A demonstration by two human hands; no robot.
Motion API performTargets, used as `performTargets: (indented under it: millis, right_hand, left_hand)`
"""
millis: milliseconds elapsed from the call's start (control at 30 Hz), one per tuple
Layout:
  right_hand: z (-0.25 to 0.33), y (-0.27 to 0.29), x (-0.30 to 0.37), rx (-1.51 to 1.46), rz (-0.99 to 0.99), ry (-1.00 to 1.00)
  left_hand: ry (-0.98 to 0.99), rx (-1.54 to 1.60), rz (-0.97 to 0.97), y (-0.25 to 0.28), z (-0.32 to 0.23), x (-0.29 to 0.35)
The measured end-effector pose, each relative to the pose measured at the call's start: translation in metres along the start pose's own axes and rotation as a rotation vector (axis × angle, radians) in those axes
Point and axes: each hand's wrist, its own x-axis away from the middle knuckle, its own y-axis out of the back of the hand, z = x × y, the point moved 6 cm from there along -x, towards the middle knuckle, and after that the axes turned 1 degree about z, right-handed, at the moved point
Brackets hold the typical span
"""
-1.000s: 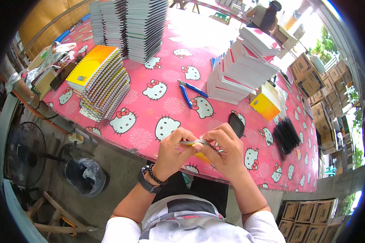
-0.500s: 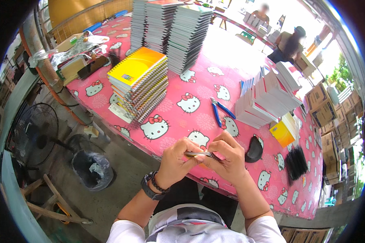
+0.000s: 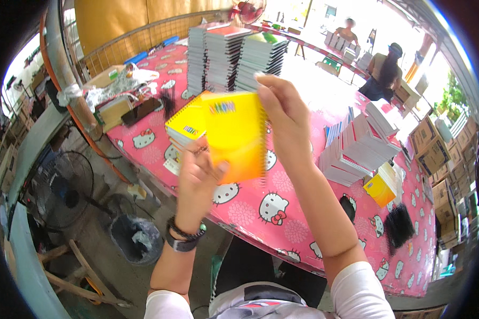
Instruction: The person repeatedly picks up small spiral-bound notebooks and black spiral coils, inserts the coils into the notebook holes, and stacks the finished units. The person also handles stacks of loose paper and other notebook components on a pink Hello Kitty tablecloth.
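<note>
A yellow spiral notebook (image 3: 235, 133) is held up in front of me over the pink cartoon-cat tablecloth (image 3: 261, 207). My left hand (image 3: 197, 181) grips its lower left corner, thumb on the cover. My right hand (image 3: 285, 122) holds its right, spiral-bound edge, fingers reaching to the top. Behind it lies a stack of yellow-covered spiral notebooks (image 3: 186, 127), partly hidden by the raised one.
Tall piles of notebooks (image 3: 234, 56) stand at the back. Leaning stacks of white pads (image 3: 362, 143) and a yellow block (image 3: 380, 189) sit right, with black binding combs (image 3: 399, 226) beyond. A floor fan (image 3: 61, 189) and bin (image 3: 135, 239) stand left below. Two people (image 3: 380, 72) work far behind.
Both hands have risen from near the table's front edge, where they worked on something small, and now hold a yellow notebook up high. My view has tilted toward the table's far side.
</note>
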Motion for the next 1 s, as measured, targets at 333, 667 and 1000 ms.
performTargets:
  millis: [333, 667, 1000]
  right_hand:
    - [-0.134, -0.031, -0.020, 0.443, 0.078, 0.015]
    - [-0.028, 0.258, 0.121, 0.937, 0.363, -0.278]
    - [-0.035, 0.490, 0.134, 1.670, -0.229, -0.081]
  left_hand:
    - [-0.241, -0.687, -0.118, 0.089, 0.040, -0.109]
    - [-0.667, -0.960, -0.582, 0.084, -0.086, 0.001]
    - [-0.675, -0.647, -0.112, -0.098, -0.023, 0.047]
